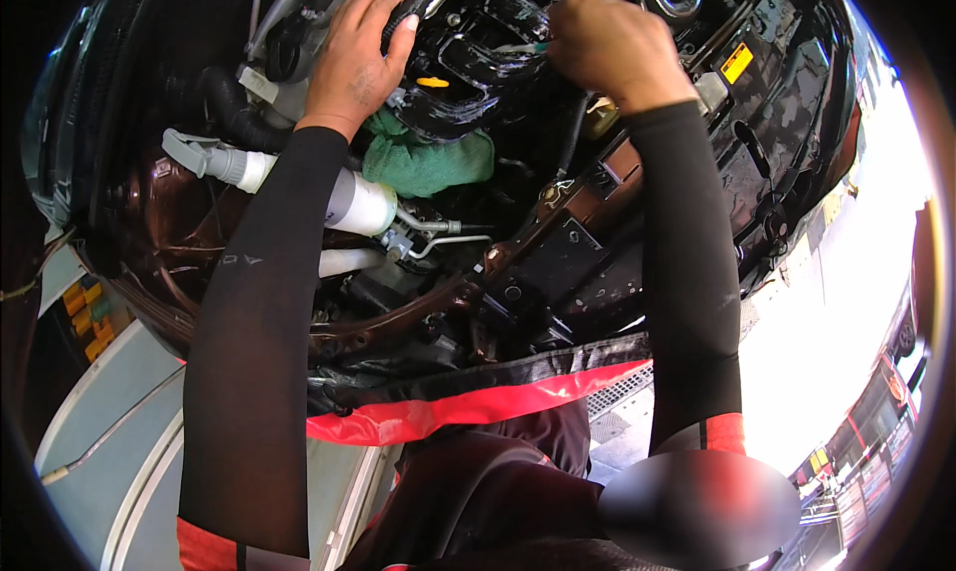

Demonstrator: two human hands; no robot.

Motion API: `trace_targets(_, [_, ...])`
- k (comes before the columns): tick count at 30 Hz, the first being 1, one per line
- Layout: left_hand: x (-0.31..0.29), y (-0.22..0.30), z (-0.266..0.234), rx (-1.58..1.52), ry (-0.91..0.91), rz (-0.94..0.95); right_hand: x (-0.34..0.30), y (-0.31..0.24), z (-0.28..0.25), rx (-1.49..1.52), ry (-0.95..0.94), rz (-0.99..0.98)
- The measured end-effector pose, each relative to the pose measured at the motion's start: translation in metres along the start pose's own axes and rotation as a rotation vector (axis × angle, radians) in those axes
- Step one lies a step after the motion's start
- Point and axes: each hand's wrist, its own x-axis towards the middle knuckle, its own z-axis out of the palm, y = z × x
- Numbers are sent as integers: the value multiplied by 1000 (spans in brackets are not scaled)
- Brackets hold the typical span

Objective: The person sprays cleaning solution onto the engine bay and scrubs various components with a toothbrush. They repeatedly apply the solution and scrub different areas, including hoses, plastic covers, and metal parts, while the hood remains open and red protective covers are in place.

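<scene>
My left hand (360, 61) rests over the dark parts at the far left of an engine bay, thumb apart from the fingers, holding nothing that I can see. At the far side, my right hand (619, 51) is closed, slightly blurred, round a thin pale-and-teal tool (528, 47) that looks like a small brush; most of it is hidden. Its pale end lies against the black engine part (473, 68), which carries whitish smears. A yellow dipstick handle (432, 82) shows between my hands. Below it lies a crumpled green cloth (433, 163).
A white spray bottle (360, 205) with a grey trigger head (189, 155) lies in the bay, partly under my left forearm. Metal pipes (448, 240) run beside it. A red-and-black cover (468, 400) drapes the front edge. A yellow label (736, 63) sits at the right.
</scene>
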Motion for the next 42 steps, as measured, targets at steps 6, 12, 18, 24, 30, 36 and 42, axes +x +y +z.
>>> trace_targets(6, [-1, -1, 0, -17, 15, 17, -52, 12, -30, 341, 121, 168])
trace_targets(12, [0, -1, 3, 11, 35, -8, -55, 21, -5, 337, 254, 225])
trace_targets(18, [-3, -3, 5, 1, 46, -19, -6, 7, 15, 132, 202, 133])
trace_targets(24, [-1, -2, 4, 18, 32, -16, 11, 0, 14, -2, 115, -68])
trace_targets(30, [-3, 2, 4, 20, 33, -55, 11, -7, 3, -11, 136, 118])
trace_targets(36, [-1, 0, 3, 10, 41, -48, 20, 5, -15, -58, 32, 80])
trace_targets(42, [0, 4, -1, 21, -1, -69, 19, 7, -2, -54, 48, 110])
